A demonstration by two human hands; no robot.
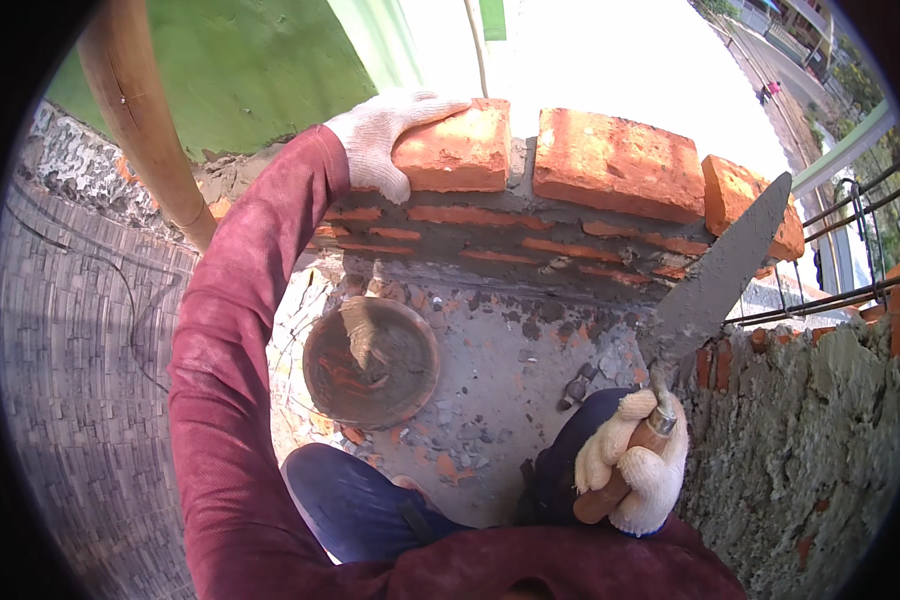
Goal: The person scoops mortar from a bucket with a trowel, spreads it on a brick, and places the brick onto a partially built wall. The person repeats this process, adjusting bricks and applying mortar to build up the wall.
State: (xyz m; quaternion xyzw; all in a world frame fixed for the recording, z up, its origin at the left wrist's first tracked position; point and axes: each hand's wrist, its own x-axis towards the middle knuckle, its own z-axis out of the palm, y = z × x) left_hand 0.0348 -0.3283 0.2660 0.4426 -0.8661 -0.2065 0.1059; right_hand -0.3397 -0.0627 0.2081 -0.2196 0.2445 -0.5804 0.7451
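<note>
Left hand (378, 145), 11 o'clock: fingers are clasping orange brick (465, 152). Right hand (642, 462), 4 o'clock: fingers are gripping trowel (720, 275).

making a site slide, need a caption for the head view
The gloved left hand grips a brick atop the wall while the right hand holds a mortar-coated trowel.

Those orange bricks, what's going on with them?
A person in white gloves is working at a brick wall. The left hand grips the left end of the leftmost brick in the top row, with a gap before the next brick. The right hand holds a trowel by its wooden handle, blade pointing up. A round bowl sits near the wall's foot.
</note>
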